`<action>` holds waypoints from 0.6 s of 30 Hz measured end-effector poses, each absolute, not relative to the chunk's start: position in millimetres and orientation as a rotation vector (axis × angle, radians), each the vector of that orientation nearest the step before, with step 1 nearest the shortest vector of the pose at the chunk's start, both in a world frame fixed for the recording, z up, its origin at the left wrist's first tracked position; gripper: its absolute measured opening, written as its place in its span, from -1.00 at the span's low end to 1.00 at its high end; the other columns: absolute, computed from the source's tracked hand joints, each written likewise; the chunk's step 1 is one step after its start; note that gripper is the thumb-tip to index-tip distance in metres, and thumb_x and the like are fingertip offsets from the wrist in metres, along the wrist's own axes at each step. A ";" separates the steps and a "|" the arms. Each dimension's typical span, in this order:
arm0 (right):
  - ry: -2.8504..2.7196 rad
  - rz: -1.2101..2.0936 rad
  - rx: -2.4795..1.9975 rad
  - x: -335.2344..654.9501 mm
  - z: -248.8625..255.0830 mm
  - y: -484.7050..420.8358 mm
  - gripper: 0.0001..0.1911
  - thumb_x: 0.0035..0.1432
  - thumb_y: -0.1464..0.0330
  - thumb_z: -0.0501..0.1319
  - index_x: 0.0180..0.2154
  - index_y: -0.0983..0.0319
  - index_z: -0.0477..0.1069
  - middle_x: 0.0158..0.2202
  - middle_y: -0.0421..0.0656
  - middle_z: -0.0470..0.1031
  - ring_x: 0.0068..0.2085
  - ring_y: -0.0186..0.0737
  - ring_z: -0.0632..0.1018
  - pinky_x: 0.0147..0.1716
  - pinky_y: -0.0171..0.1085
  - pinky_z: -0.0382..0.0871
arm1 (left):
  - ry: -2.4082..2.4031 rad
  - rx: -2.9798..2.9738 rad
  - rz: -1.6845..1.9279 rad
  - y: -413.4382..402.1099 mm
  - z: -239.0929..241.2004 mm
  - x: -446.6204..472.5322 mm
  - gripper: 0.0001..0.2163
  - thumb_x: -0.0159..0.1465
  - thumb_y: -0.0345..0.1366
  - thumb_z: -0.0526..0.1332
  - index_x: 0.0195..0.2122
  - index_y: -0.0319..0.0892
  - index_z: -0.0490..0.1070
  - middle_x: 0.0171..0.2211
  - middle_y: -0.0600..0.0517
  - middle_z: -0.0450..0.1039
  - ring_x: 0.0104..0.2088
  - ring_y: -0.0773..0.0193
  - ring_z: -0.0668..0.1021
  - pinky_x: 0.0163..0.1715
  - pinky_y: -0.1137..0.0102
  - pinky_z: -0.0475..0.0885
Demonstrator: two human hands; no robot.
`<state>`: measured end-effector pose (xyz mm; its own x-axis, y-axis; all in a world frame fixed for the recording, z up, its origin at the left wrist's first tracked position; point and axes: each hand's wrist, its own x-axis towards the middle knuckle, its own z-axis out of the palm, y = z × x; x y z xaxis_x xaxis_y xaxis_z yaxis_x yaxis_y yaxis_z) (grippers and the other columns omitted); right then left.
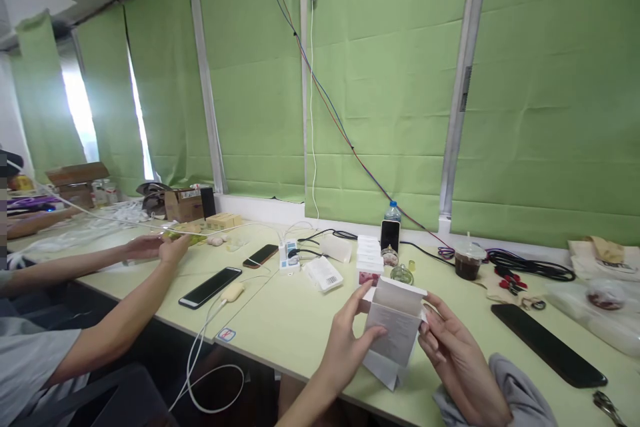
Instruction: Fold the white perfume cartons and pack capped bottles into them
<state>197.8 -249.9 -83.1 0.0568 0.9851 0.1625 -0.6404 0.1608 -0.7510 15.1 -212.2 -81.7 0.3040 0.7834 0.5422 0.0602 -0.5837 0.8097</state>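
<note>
A small white carton [394, 333] with faint print stands up between my two hands, tilted, its top flaps raised and its lower flap hanging open over the table. My left hand [345, 340] grips the carton's left side, thumb across the printed face. At the right edge, the fingers of my right hand [450, 343] are closed on a side flap. Just behind the carton are a stack of white boxes [369, 255] with a pink-marked front and a greenish glass jar [403, 273]. What is inside the carton cannot be seen.
A co-worker's hands [173, 248] handle something yellow-green at the left. Phones [210, 287], a power strip [289, 257] with cables and a white packet [324, 274] lie left of centre. To the right are a drink cup [469, 263], red-handled pliers [511, 281] and a long black object [547, 345].
</note>
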 end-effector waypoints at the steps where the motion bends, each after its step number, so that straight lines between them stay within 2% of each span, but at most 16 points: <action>1: -0.747 1.361 -0.548 197.7 -82.6 -250.1 -0.52 -0.01 0.31 0.41 -0.04 0.14 0.33 -0.55 -0.32 0.33 -0.61 -0.53 0.14 -0.64 -0.53 0.07 | 0.698 1.828 1.292 -210.7 -80.6 14.3 -0.42 0.18 -0.34 0.31 0.21 -0.01 0.20 0.14 -0.04 0.38 -0.05 0.10 0.51 0.05 0.21 0.37; 3: -0.714 1.403 -0.518 197.3 -82.8 -249.8 -0.53 -0.03 0.36 0.41 -0.06 0.13 0.35 -0.53 -0.32 0.29 -0.60 -0.51 0.12 -0.64 -0.51 0.08 | 0.600 1.800 1.215 -208.6 -78.9 12.5 -0.44 0.22 -0.29 0.27 0.24 -0.03 0.16 0.18 -0.05 0.34 0.03 0.06 0.48 0.08 0.22 0.34; 6: -0.684 1.416 -0.508 196.1 -85.5 -248.0 -0.56 -0.05 0.36 0.40 -0.09 0.11 0.40 -0.52 -0.33 0.22 -0.59 -0.46 0.09 -0.67 -0.47 0.08 | 0.561 1.919 1.174 -208.0 -78.0 9.8 -0.50 0.34 -0.22 0.11 0.30 -0.01 0.06 0.32 0.01 0.08 0.26 0.08 0.24 0.24 0.21 0.11; 8: -0.693 1.410 -0.518 195.5 -88.4 -246.6 -0.61 -0.01 0.34 0.37 -0.10 0.09 0.41 -0.52 -0.32 0.20 -0.59 -0.42 0.08 -0.67 -0.43 0.08 | 0.578 1.996 1.170 -208.8 -77.5 8.4 -0.54 0.38 -0.22 0.04 0.30 -0.01 0.05 0.34 0.04 0.01 0.32 0.13 0.12 0.29 0.23 -0.01; 13: -0.821 1.477 -0.600 195.7 -94.0 -244.4 -0.70 0.07 0.19 0.34 -0.16 0.13 0.41 -0.59 -0.36 0.10 -0.59 -0.44 -0.02 -0.64 -0.45 -0.08 | 0.624 1.960 1.200 -209.2 -74.8 5.9 -0.55 0.38 -0.20 0.03 0.29 0.00 0.04 0.32 0.03 0.10 0.29 0.12 0.18 0.28 0.19 0.03; 16: -0.944 1.468 -0.695 194.7 -97.6 -243.9 -0.61 -0.02 0.02 0.34 -0.29 0.17 0.43 -0.62 -0.39 0.01 -0.60 -0.47 -0.07 -0.64 -0.45 -0.11 | 0.561 1.844 1.208 -208.0 -74.6 6.1 -0.52 0.36 -0.18 0.09 0.28 0.01 0.05 0.32 0.02 0.08 0.29 0.08 0.18 0.26 0.19 0.07; 18: -1.058 1.344 -0.793 191.4 -102.3 -243.6 -0.57 -0.05 -0.05 0.32 -0.37 0.18 0.45 -0.65 -0.38 -0.01 -0.62 -0.47 -0.04 -0.67 -0.42 -0.08 | 0.496 1.768 1.188 -207.8 -75.6 7.8 -0.50 0.32 -0.16 0.14 0.27 0.00 0.09 0.33 0.00 0.06 0.29 0.04 0.18 0.25 0.17 0.08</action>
<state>191.4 -243.6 -102.3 -0.0778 0.9870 0.1408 -0.3685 0.1028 -0.9239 7.8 -207.8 -75.6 0.4537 0.7322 0.5079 -0.1541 -0.4969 0.8540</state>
